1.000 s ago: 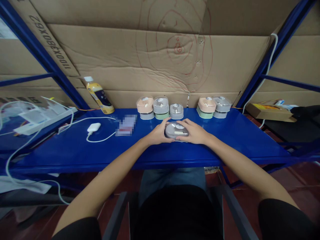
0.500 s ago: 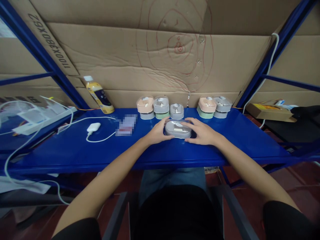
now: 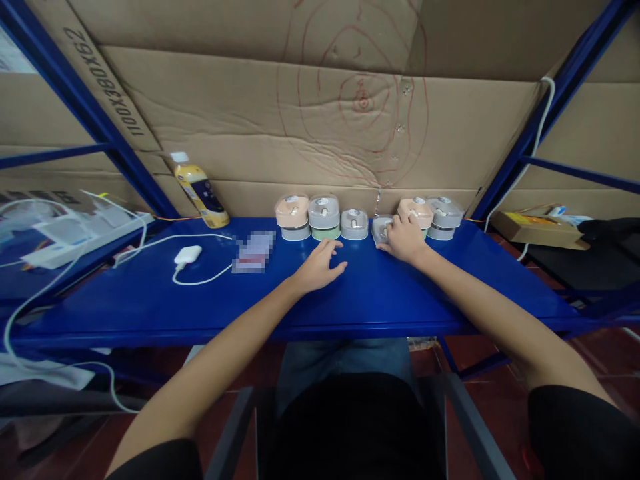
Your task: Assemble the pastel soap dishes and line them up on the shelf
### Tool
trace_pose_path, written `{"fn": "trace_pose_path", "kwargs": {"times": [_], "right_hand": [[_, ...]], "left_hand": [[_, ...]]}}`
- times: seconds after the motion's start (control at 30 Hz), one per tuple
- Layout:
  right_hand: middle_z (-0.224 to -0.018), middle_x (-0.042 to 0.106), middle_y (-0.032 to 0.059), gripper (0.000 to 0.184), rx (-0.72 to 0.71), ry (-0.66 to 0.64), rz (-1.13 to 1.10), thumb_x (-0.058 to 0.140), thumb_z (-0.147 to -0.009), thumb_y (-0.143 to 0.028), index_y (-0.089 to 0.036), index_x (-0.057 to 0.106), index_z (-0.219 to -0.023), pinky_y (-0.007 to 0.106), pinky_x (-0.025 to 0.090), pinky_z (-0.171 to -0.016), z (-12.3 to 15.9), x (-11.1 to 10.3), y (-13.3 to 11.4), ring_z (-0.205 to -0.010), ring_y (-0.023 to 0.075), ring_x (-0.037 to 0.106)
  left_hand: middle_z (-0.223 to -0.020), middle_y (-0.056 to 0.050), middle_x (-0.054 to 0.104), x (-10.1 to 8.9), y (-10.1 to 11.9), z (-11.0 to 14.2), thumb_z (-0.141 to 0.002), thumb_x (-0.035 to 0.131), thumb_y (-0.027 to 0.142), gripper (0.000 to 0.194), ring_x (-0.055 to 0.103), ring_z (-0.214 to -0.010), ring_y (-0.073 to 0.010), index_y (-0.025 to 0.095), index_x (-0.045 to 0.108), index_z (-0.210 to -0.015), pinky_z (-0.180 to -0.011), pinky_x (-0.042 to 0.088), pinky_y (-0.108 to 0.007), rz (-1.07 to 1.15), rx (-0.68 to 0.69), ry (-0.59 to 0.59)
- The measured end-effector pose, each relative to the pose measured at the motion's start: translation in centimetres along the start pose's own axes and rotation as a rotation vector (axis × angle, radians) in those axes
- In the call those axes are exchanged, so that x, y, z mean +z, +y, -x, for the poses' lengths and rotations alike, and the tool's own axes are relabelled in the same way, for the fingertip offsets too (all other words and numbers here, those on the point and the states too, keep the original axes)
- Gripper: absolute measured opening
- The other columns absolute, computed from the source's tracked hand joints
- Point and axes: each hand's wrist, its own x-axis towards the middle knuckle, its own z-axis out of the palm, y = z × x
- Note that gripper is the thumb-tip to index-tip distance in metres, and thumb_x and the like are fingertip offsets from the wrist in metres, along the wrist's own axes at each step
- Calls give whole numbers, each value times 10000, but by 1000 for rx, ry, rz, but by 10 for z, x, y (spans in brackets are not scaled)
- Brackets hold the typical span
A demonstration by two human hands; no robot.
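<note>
My right hand (image 3: 407, 238) grips a grey box with a clear domed lid (image 3: 381, 229) near the back of the blue table, and its fingers cover the box's right part. To the left of that box stands a single grey lidded box (image 3: 355, 225). My left hand (image 3: 320, 266) hovers over the table with fingers apart and nothing in them. In front of it, farther back, a grey box (image 3: 323, 211) is stacked on a green one (image 3: 325, 233). A peach box (image 3: 416, 211) beyond my right hand is partly hidden by the fingers.
At the left, a peach box (image 3: 292, 211) tops a grey one. More grey boxes (image 3: 445, 212) are stacked at the right. A yellow bottle (image 3: 200, 193), a white charger case (image 3: 188, 255) with a cable, and a blurred flat item (image 3: 254, 252) lie left. Cardboard (image 3: 225, 107) walls the back.
The grey box has moved from between both hands at the middle to the back right, in my right hand. My left hand has let go of it and stayed near the middle.
</note>
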Motion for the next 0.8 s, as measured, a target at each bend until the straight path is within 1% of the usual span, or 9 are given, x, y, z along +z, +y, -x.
{"fn": "trace_pose_path", "kwargs": {"times": [0.13,0.23,0.3,0.37,0.47,0.57,0.63,0.73,0.8], "right_hand": [[-1185,725,264,830,32,35,-13,638,-860,-898,-158,799,-1200,755,320,-1189,-27,8,1,-1321,525,540],[-1335,699,295,914,45,68,-22,621,-867,-906,-131,729,-1340,773,299,-1208,-36,9,-9,-1387,543,511],[-1529,603,321,931,-29,45,-16,660,-898,-834,-100,644,-1469,731,295,-1245,-40,10,-22,-1480,544,459],[-1680,491,297,887,-142,-36,-16,703,-937,-709,-100,559,-1565,658,279,-1297,-40,12,-38,-1580,507,394],[-1713,481,266,761,-217,-158,-18,689,-984,-559,-113,534,-1581,611,255,-1333,-34,9,-63,-1619,452,396],[-1534,638,280,577,-176,-148,34,587,-1044,-522,-98,639,-1432,620,328,-1279,-18,-7,-85,-1466,450,555],[-1392,704,275,534,-104,-103,71,496,-1087,-521,-85,685,-1332,595,411,-1205,-6,-21,-96,-1366,443,613],[-1416,671,309,711,126,-91,100,514,-1044,-677,-65,652,-1378,591,513,-1069,8,-38,-107,-1325,491,629],[-1374,679,339,826,178,-159,62,582,-979,-750,-51,625,-1417,579,560,-959,12,-43,-110,-1235,507,684]], "left_hand": [[-1323,-132,628,0,0,0,-966,679,413,423,710,-1170,-299,201,591,-1321,-1097,612,-534,4,-10,-8],[-1311,-113,632,1,0,-1,-959,686,410,406,711,-1156,-292,222,598,-1307,-1092,616,-532,8,-11,0],[-1306,-110,633,2,-1,-1,-958,687,407,401,714,-1147,-286,223,599,-1302,-1088,619,-524,4,-1,8],[-1300,-111,635,2,-3,-1,-955,689,402,399,718,-1134,-279,218,601,-1298,-1077,625,-513,-1,8,17],[-1298,-106,646,2,-4,-2,-953,694,384,398,724,-1128,-272,220,601,-1303,-1044,637,-490,1,4,43],[-1280,-110,667,0,-4,-3,-949,697,350,389,731,-1131,-279,211,594,-1298,-1014,640,-480,-7,-10,116],[-1289,-123,677,-2,-2,-4,-938,723,346,405,726,-1163,-294,205,586,-1293,-1040,625,-493,-16,-2,191],[-1359,-141,667,-6,1,-3,-945,758,417,485,693,-1276,-323,211,563,-1338,-1121,583,-518,18,35,257],[-1436,-158,639,-10,4,-2,-928,794,505,621,653,-1371,-352,217,537,-1415,-1177,545,-545,76,46,216]]}}
